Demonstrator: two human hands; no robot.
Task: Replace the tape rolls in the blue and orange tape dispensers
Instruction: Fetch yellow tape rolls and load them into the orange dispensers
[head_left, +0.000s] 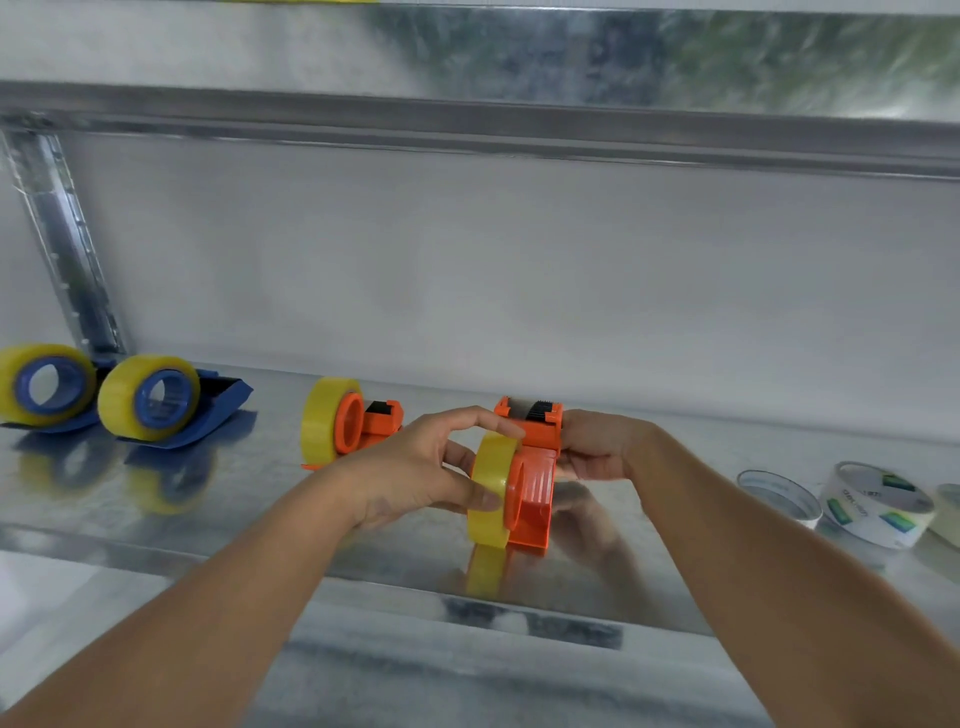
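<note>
The orange tape dispenser (532, 486) is being worked on at the front of the metal shelf (363, 566), standing between the two hands. Its long axis is running away from the person, with the cutter end (535, 413) pointing toward the back wall and the wheel end nearest the shelf's front edge. The yellow tape roll (491, 488) is sitting upright on the dispenser's left side, on the orange hub (515, 491), so the left hand (415, 470) is the nearer one to it. That hand is being held curled round the roll, with the thumb (480, 499) pressed on the roll's near rim and the index finger arched over its top. The right hand (597, 449) is being closed round the dispenser's right side near the cutter, steadying the body; how its fingertips lie behind the plastic cannot be told.

Whether the roll is fully seated on the hub cannot be told. The next move is judged to turn on pressure along the hub's axis, from left to right, against the bracing right hand.

Further left, a second orange dispenser (348, 423) and two blue dispensers (171, 402) are standing with yellow rolls on them. To the right, loose white rolls (878, 504) are lying on the shelf.
</note>
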